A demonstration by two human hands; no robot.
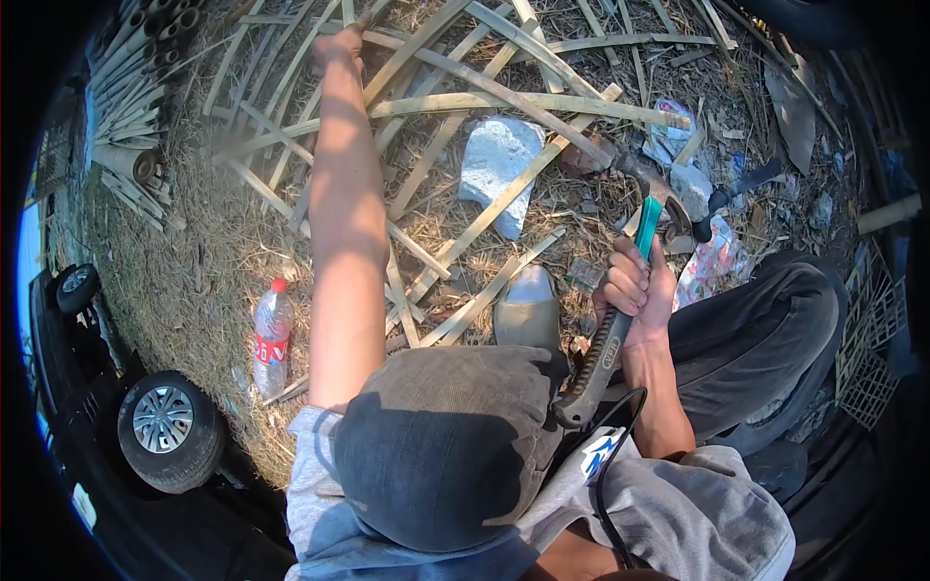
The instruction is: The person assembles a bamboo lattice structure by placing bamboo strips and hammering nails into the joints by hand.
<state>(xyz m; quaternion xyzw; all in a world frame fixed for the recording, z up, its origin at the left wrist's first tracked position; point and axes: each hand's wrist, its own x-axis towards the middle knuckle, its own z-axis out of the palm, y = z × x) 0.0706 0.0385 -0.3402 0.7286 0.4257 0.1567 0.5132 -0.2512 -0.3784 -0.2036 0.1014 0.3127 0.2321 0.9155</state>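
My right hand (635,290) is wrapped round the handle of a claw hammer (603,363), whose grip is grey and black with a teal neck. The hammer's metal head points away from me, close to the end of a long bamboo strip (494,89). Stretched far forward, my left hand (339,50) is closed at the other end of that strip, its fingers partly hidden. Crossed bamboo strips (455,102) make a loose lattice on the ground around it. A whitish stone block (499,165) lies beneath the strips, near the middle.
A plastic bottle (272,339) with a red cap stands left of my arm. Bamboo poles (126,107) are stacked at far left, and a vehicle's wheel (167,426) is at lower left. To the right lie a dark-handled blade (741,186) and crumpled wrappers (714,259).
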